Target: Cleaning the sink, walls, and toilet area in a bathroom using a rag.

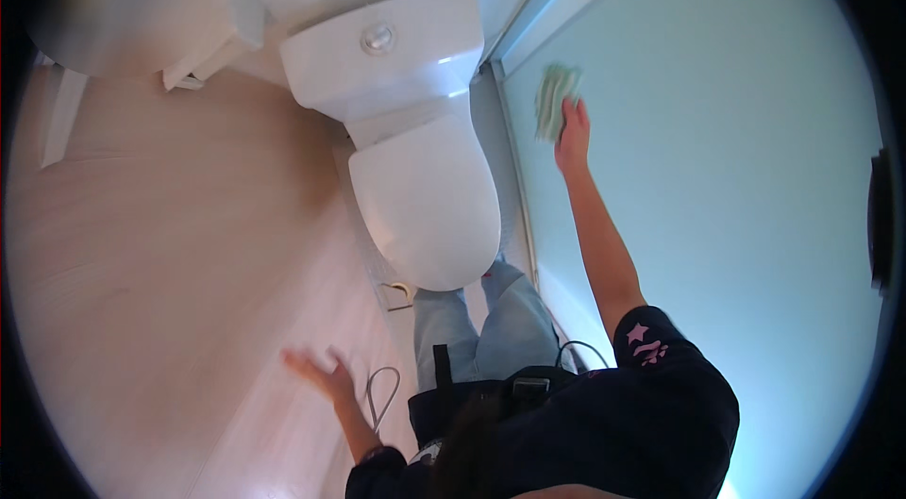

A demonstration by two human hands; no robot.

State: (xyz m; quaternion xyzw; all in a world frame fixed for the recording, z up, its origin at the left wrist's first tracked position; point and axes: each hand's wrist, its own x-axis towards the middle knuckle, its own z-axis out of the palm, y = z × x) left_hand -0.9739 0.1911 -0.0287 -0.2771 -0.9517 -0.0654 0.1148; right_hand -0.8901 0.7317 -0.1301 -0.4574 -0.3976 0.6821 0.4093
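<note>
My right hand (572,139) reaches out to the right of the toilet and grips a pale green and white striped cloth (556,103). The cloth lies close against the frosted, greenish panel (717,150); whether it touches is hard to tell. On the other side, my left hand (324,376) is lifted at the lower left with its fingers apart, holding nothing. Motion blurs those fingers a little. In front of my legs stands the white toilet (429,202), its lid down. A round silver flush button (377,39) sits on top of the tank.
A white fixture (222,37) juts from the wall at the upper left. Beside my left leg is a small brass-coloured bracket (397,295). A thin hose or cable loop (372,400) hangs near my left wrist. A dark handle-like part (880,221) is at the far right.
</note>
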